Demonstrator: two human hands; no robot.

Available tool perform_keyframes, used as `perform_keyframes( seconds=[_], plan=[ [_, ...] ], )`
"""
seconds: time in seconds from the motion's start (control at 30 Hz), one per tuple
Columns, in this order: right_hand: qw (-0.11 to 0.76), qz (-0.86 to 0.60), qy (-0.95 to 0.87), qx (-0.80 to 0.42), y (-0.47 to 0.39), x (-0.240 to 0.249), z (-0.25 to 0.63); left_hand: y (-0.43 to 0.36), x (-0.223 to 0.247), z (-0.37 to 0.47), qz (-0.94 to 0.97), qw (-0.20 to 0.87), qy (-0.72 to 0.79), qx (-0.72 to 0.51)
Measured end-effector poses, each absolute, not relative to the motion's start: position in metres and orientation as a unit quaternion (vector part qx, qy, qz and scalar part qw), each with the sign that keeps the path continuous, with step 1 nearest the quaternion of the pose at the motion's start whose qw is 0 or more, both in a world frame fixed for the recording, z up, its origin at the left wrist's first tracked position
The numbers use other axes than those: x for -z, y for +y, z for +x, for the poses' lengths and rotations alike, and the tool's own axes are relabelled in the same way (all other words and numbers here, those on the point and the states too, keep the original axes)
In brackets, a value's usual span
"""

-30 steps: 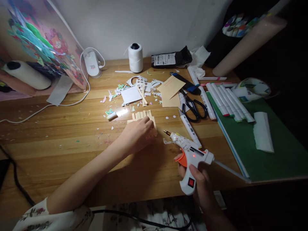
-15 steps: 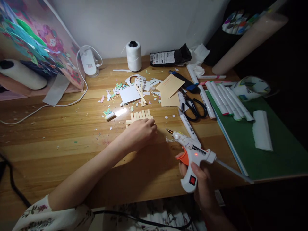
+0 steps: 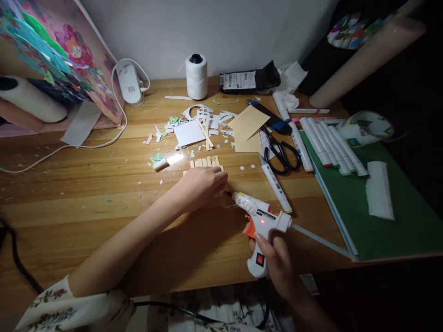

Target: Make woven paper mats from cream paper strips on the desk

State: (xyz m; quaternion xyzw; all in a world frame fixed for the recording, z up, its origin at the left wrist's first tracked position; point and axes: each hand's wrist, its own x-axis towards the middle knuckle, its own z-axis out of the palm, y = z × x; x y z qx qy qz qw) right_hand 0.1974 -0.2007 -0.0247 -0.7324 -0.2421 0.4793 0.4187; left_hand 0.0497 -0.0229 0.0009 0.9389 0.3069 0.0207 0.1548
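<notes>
My right hand (image 3: 278,258) is wrapped round the handle of a white hot glue gun (image 3: 265,216), with fingers at its orange trigger. A small red light glows on the gun's side, and a glue stick (image 3: 321,239) sticks out of its back. The gun's dark nozzle points left, right by the fingers of my left hand (image 3: 205,183). That hand is closed over a small slatted piece of cream strips (image 3: 205,162) lying on the wooden table (image 3: 131,226). My hand hides most of the piece, and whether the nozzle touches it I cannot tell.
Paper scraps (image 3: 204,112), cream card (image 3: 249,125), black scissors (image 3: 283,156) and a marker (image 3: 276,186) lie beyond my hands. A thread spool (image 3: 196,79) stands by the wall. Several markers (image 3: 332,147) rest on a green board (image 3: 349,203) at right.
The glue gun has moved left, bringing its nozzle up to my left hand's fingers. My left hand stays over the slatted piece. The view has shifted slightly.
</notes>
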Motion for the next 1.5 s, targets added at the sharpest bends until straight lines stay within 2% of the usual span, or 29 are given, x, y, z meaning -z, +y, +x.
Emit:
perform_keyframes(
  seconds=[0.57, 0.83, 1.17, 1.5],
  plan=[
    [0.488, -0.710, -0.161, -0.481, -0.195, 0.027, 0.191, -0.022, -0.004, 0.050, 0.923, 0.217, 0.318, -0.009],
    [0.487, -0.717, -0.149, -0.476, -0.194, 0.025, 0.190, -0.021, -0.001, 0.048, 0.919, 0.250, 0.304, -0.021],
    [0.440, -0.736, -0.188, -0.479, -0.195, 0.020, 0.193, -0.020, 0.001, 0.047, 0.921, 0.249, 0.299, -0.032],
    [0.470, -0.738, -0.158, -0.457, -0.204, 0.023, 0.198, -0.022, 0.001, 0.052, 0.917, 0.229, 0.327, -0.027]
  ],
)
